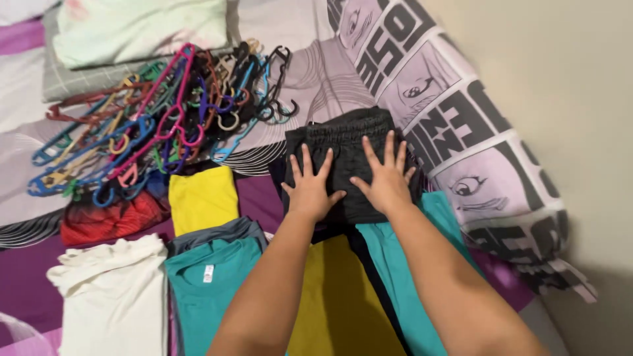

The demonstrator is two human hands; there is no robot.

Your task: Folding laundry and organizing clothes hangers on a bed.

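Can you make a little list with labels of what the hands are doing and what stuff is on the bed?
left hand: flat on the dark shorts, fingers spread
right hand: flat on the same shorts
hangers: colourful heap, upper left
folded clothes: yellow shirt, teal shirt, white shirt, red garment
bedsheet: purple, cartoon print

hangers (158,118) heaped | yellow shirt (202,196) | white shirt (115,296) | red garment (109,221)

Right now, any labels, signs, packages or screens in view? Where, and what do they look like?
Neck label: small white rectangle inside the collar of the folded teal shirt, lower left of the person's arms.
Printed sheet: lilac fabric, black block lettering and comic-style panels, right of the dark shorts.
No packages, signs or screens.
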